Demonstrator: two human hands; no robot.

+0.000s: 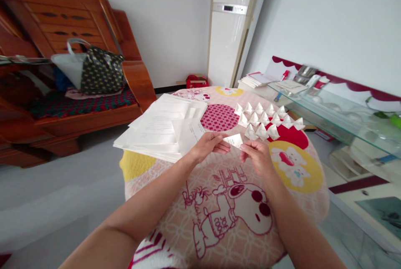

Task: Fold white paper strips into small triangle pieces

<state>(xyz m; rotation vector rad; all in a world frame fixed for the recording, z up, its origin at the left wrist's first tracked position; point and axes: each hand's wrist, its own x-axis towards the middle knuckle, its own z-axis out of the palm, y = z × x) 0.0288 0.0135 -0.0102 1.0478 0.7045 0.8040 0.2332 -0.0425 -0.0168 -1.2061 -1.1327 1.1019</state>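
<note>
Head view: left hand (208, 145) pinches the left end of a small folded paper (234, 140); right hand (257, 155) grips its lower right corner, thumb on top. Both engaged on the same piece, held over the cloth-covered worktop (175, 227). Dark marks on the paper, too small to read. Loose sheets (156, 125) stacked unevenly on the worktop, beyond and left of the left hand; some carry printed text. Folded paper shapes (262, 131) stand in rows, peaks up, just beyond the right hand. Cartoon dog print (221, 219) on the cloth, between the forearms. Glass shelf (332, 108) to the right, wooden sofa (70, 22) with a dark patterned bag (102, 70) to the left, tall white unit (227, 47) behind.
</note>
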